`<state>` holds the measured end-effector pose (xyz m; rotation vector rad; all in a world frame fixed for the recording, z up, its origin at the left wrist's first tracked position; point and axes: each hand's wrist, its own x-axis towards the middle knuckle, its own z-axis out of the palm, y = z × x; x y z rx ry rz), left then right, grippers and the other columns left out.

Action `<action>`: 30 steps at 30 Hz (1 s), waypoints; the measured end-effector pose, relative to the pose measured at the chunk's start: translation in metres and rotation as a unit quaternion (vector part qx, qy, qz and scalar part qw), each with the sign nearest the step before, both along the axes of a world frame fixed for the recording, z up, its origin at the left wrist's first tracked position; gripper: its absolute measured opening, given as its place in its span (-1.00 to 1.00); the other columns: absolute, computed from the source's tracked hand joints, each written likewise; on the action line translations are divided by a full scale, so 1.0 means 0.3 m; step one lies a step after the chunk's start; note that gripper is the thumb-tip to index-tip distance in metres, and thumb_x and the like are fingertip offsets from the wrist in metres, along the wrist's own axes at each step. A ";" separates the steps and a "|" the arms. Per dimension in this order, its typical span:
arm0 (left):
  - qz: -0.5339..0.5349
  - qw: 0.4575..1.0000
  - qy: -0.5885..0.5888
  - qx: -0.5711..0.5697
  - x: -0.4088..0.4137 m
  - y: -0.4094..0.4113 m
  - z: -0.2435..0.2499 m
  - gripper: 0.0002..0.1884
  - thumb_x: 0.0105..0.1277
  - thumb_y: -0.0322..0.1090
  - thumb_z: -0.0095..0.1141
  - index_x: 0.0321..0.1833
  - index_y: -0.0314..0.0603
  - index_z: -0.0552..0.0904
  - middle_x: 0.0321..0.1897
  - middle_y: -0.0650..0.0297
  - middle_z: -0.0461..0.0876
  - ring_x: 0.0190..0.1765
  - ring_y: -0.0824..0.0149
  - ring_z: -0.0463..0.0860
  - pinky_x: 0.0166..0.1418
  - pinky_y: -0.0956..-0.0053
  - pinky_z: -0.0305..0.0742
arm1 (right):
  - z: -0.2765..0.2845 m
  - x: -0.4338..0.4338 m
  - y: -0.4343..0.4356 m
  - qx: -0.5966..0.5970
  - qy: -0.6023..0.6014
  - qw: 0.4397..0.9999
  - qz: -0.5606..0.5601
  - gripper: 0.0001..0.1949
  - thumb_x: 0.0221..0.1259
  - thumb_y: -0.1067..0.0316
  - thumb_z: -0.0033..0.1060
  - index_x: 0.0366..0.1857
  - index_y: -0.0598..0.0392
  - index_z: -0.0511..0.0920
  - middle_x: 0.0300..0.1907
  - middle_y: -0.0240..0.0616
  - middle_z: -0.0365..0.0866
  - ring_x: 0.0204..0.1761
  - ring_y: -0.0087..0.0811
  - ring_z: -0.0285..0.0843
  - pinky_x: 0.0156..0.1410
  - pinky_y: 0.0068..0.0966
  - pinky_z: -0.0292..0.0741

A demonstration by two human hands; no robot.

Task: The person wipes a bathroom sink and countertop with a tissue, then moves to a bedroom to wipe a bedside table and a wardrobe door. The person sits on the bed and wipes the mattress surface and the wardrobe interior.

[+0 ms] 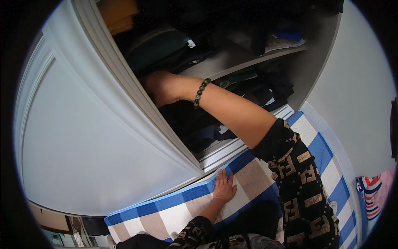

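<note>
My right hand [164, 87] reaches into a dark wardrobe, behind the edge of its white sliding door [102, 140]. Its fingers are hidden there, so what they touch does not show. A beaded bracelet [199, 95] circles the wrist. Dark folded clothes, among them a dark green cushion-like piece [164, 46], lie on the shelf [227, 63] close above that hand. My left hand [224, 190] lies palm down and empty on a blue, white and beige checked quilted mat [253, 176], near its edge by the door track [222, 155].
More dark clothes [261, 84] fill the lower compartment. On the shelf's right lies a clear bag with something blue [289, 35]. Orange fabric [119, 17] sits at the upper left. A pale wall [357, 87] rises at right, with striped fabric [371, 194] below it.
</note>
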<state>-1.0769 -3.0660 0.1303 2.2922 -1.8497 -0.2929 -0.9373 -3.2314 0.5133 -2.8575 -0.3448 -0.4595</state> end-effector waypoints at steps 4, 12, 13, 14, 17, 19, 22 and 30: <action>-0.005 1.000 -0.002 -0.016 0.000 -0.004 -0.015 -0.36 0.22 -0.05 -0.14 0.31 -0.27 0.16 0.33 -0.24 -0.09 0.40 -0.15 -0.15 0.40 0.05 -0.22 | -0.044 -0.026 -0.008 0.017 -0.057 0.998 0.023 -0.82 -0.08 0.40 0.09 -0.35 0.14 0.60 -0.28 -0.06 0.58 -0.20 -0.14 0.52 -0.11 -0.37 0.47; -0.007 1.000 0.001 -0.027 -0.003 0.006 0.004 -0.35 0.19 -0.06 -0.07 0.29 -0.28 0.19 0.32 -0.24 -0.05 0.39 -0.16 -0.11 0.39 0.04 -0.19 | -0.110 -0.083 0.010 -0.047 -0.318 0.944 0.074 -0.81 -0.13 0.52 0.06 -0.35 0.16 0.58 -0.19 -0.14 0.52 -0.11 -0.16 0.46 0.02 -0.37 0.43; -0.007 0.999 -0.003 -0.032 -0.001 0.008 0.002 -0.35 0.19 -0.06 -0.07 0.29 -0.27 0.19 0.31 -0.24 -0.04 0.38 -0.16 -0.10 0.39 0.04 -0.18 | -0.109 -0.099 0.000 -0.080 -0.321 0.941 0.071 -0.81 -0.13 0.51 0.05 -0.36 0.14 0.58 -0.21 -0.16 0.52 -0.12 -0.20 0.46 0.01 -0.38 0.42; -0.007 0.999 -0.007 -0.037 0.002 0.010 -0.001 -0.35 0.19 -0.06 -0.07 0.29 -0.27 0.19 0.31 -0.23 -0.03 0.38 -0.16 -0.09 0.39 0.04 -0.18 | -0.109 -0.117 -0.012 -0.113 -0.324 0.937 0.068 -0.81 -0.13 0.50 0.05 -0.37 0.13 0.59 -0.23 -0.18 0.52 -0.13 -0.23 0.46 0.00 -0.39 0.41; -0.010 0.999 -0.017 -0.046 -0.003 0.011 0.006 -0.36 0.19 -0.06 -0.07 0.28 -0.27 0.20 0.31 -0.23 -0.01 0.38 -0.16 -0.07 0.38 0.04 -0.15 | -0.106 -0.196 -0.053 -0.199 -0.298 0.934 -0.018 -0.82 -0.11 0.48 0.03 -0.36 0.12 0.57 -0.29 -0.24 0.49 -0.19 -0.33 0.44 -0.07 -0.45 0.37; -0.013 0.999 -0.019 -0.048 -0.009 0.011 0.010 -0.36 0.19 -0.06 -0.08 0.29 -0.26 0.19 0.31 -0.23 -0.02 0.38 -0.15 -0.08 0.39 0.04 -0.17 | -0.110 -0.245 -0.115 -0.195 -0.316 0.928 -0.006 -0.83 -0.10 0.47 0.02 -0.35 0.10 0.54 -0.35 -0.30 0.44 -0.25 -0.36 0.41 -0.12 -0.46 0.34; -0.006 0.998 -0.024 -0.054 -0.004 0.025 0.021 -0.36 0.20 -0.06 -0.08 0.29 -0.26 0.19 0.31 -0.22 -0.02 0.38 -0.14 -0.08 0.39 0.06 -0.19 | -0.108 -0.320 -0.196 -0.224 -0.306 0.925 -0.037 -0.80 -0.10 0.50 0.02 -0.31 0.11 0.47 -0.39 -0.30 0.37 -0.25 -0.31 0.39 -0.08 -0.42 0.35; -0.046 0.983 0.102 -0.144 0.007 0.234 0.080 -0.48 0.10 -0.28 0.09 0.14 -0.30 0.35 0.24 -0.13 0.17 0.28 -0.14 0.16 0.31 0.15 0.11 | -0.102 -0.590 -0.481 -0.370 -0.203 0.881 -0.216 -0.71 -0.08 0.46 0.04 -0.18 0.15 0.51 -0.16 -0.19 0.46 -0.18 -0.25 0.46 -0.09 -0.40 0.42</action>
